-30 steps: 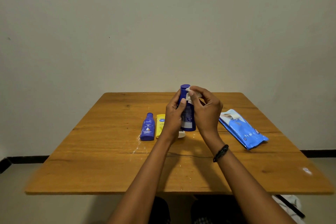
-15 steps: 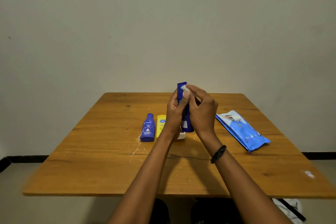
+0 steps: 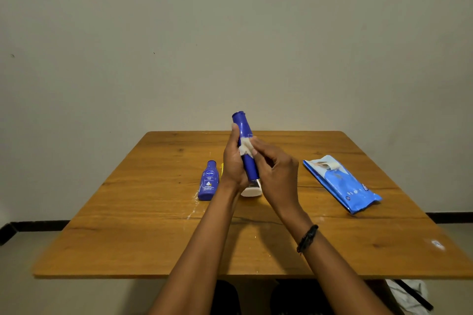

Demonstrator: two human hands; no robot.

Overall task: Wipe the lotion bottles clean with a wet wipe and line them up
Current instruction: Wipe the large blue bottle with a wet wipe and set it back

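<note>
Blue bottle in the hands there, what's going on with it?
A person is wiping it down. The left hand grips the tall blue bottle, tilted above the table, while the right hand presses a white wet wipe against its side. A small blue bottle sits on the table to the left, and the blue wipes pack lies to the right.

Small blue bottle (image 3: 207, 181): round logo reads "NIVEA"; white line beneath looks like "body milk"; finer print lower down too small to read. Held bottle (image 3: 243, 128): no lettering legible. Wipe pack (image 3: 340, 184): white marks near edge, unreadable.
</note>
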